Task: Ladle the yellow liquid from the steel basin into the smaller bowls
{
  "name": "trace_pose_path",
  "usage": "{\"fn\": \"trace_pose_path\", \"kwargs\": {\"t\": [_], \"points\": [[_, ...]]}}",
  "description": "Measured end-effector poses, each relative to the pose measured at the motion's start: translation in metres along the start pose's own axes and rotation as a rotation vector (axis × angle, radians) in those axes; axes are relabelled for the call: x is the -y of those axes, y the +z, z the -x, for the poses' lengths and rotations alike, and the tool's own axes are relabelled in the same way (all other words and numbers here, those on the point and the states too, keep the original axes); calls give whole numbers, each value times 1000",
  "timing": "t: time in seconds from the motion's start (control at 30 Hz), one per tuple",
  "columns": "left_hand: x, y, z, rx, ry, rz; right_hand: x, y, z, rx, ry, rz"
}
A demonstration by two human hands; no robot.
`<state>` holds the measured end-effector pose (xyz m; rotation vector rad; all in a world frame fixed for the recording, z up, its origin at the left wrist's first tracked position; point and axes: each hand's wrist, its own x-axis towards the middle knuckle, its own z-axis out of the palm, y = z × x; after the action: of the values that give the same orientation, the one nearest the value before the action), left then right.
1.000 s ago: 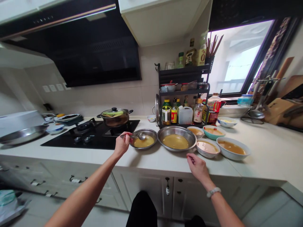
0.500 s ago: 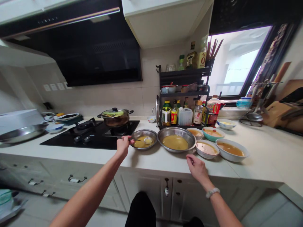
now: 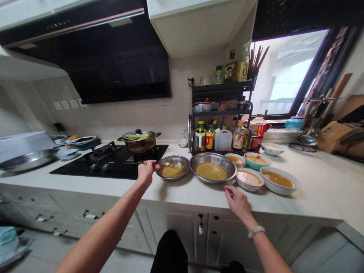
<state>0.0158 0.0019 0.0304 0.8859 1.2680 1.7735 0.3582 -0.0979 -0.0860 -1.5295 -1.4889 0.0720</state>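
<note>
My left hand [image 3: 146, 174] is closed around the handle of a metal spoon [image 3: 167, 166]. The spoon's bowl is over the yellowish liquid in a small steel dish [image 3: 186, 170]; whether it dips in, I cannot tell. To its right stands a larger steel basin [image 3: 231, 167] with more yellowish liquid and small pale bits. My right hand [image 3: 236, 200] is closed above the counter's front edge, just below the basin and a bowl of pinkish liquid [image 3: 247, 185]. Its curled fingers hide whatever they may hold.
Behind the dish, a lidded pot [image 3: 139, 142] stands on the black cooktop [image 3: 85, 167]. A white bowl of brown liquid [image 3: 294, 187] and a green bowl [image 3: 257, 165] stand at the right. A black rack [image 3: 222, 113] holds bottles at the wall.
My left hand has shifted slightly left and up with the spoon, whose bowl has moved a little within the small dish. My right hand has hardly moved.
</note>
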Motion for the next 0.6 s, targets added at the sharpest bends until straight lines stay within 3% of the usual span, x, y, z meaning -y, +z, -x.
{"fn": "trace_pose_path", "kwargs": {"t": [0.2,0.4,0.5,0.6], "points": [[-16,18,12,55,24,32,0,-1,0,-13,-9,9],[-18,55,26,155,59,55,1,-1,0,-2,-15,-9],[-8,72,38,269,136,-1,-1,1,0,1,-6,-14],[4,81,54,465,275,-153,-3,2,1,0,-8,-18]]}}
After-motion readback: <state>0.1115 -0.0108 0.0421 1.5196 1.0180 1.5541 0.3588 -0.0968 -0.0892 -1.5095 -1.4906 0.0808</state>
